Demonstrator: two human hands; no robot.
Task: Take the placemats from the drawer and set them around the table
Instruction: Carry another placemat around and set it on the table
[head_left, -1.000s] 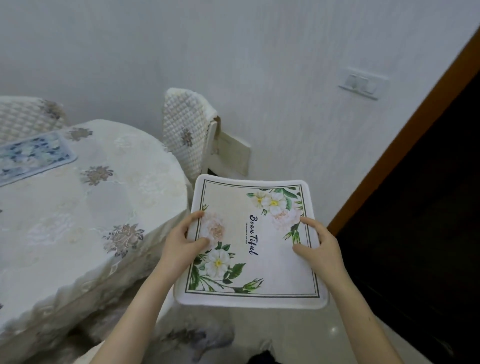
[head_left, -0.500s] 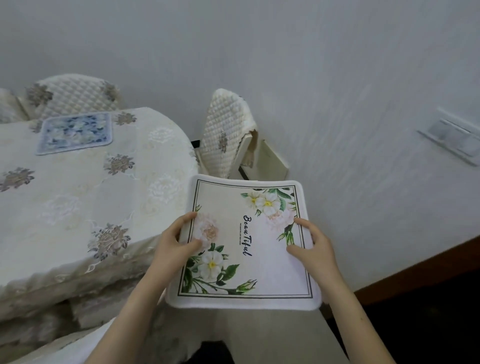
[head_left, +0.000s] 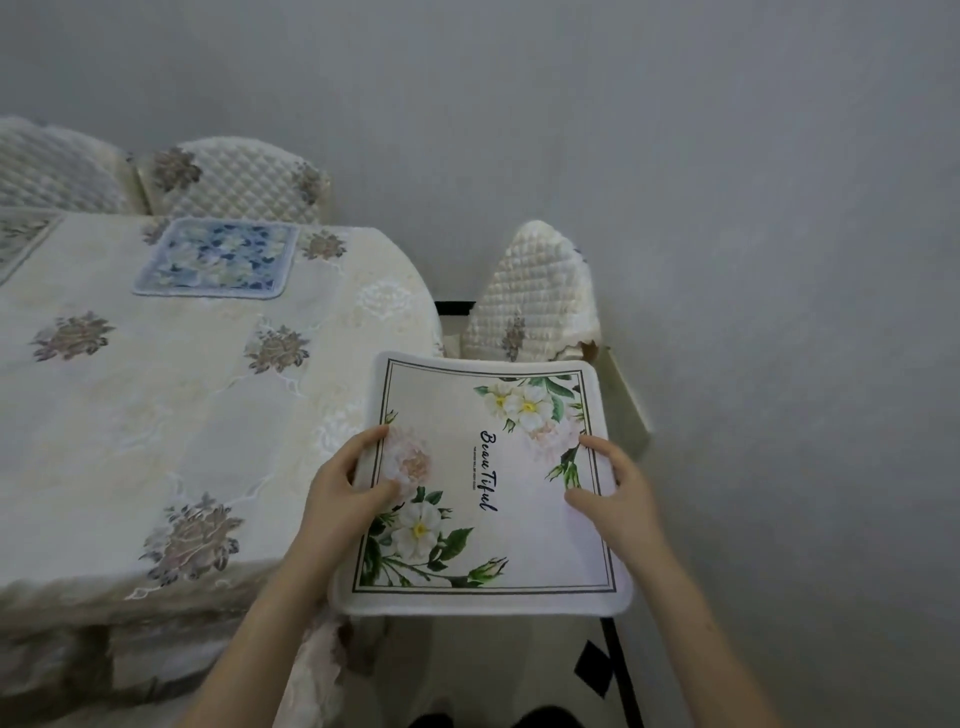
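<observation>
I hold a white placemat (head_left: 483, 499) with green leaves, white flowers and the words "Beau Tiful" flat in the air, just past the table's right edge. My left hand (head_left: 345, 499) grips its left side and my right hand (head_left: 615, 493) grips its right side, thumbs on top. A blue floral placemat (head_left: 218, 260) lies on the table (head_left: 171, 415) near the far edge. The corner of another placemat (head_left: 21, 234) shows at the far left. The table wears a cream cloth with embroidered flowers.
Quilted cream chairs stand around the table: two (head_left: 234, 179) behind the far edge and one (head_left: 535, 296) at the right end, close to the grey wall (head_left: 727, 260). A dark chair leg (head_left: 615, 670) shows below the held mat.
The view has swung left: the doorway and wall switch have left the frame and more of the table shows. The held placemat has come nearer the table's right edge.
</observation>
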